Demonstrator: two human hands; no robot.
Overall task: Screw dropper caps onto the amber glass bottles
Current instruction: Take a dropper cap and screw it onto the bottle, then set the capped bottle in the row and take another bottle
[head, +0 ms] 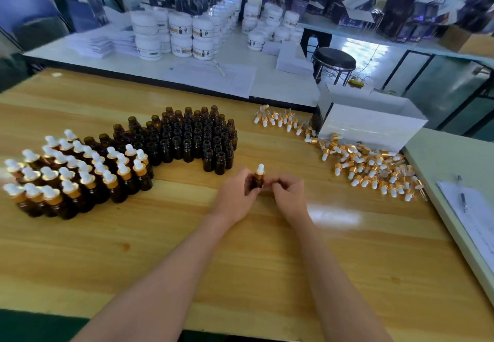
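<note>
My left hand (236, 194) grips an amber glass bottle (258, 181) upright at the middle of the wooden table (160, 248); a white and gold dropper cap (259, 168) sits on its neck. My right hand (290, 194) is curled just right of the bottle, fingertips near its lower part; whether they touch it I cannot tell. Several uncapped amber bottles (187, 138) stand in a cluster behind. Several capped bottles (72, 176) stand at the left. A loose pile of dropper caps (374, 170) lies at the right.
A white box (371, 125) stands behind the cap pile. At the right edge a pale board (438, 170) carries papers and a pen (463, 198). Stacked white jars (181, 34) fill the far white table. A black stool (334, 59) stands beyond.
</note>
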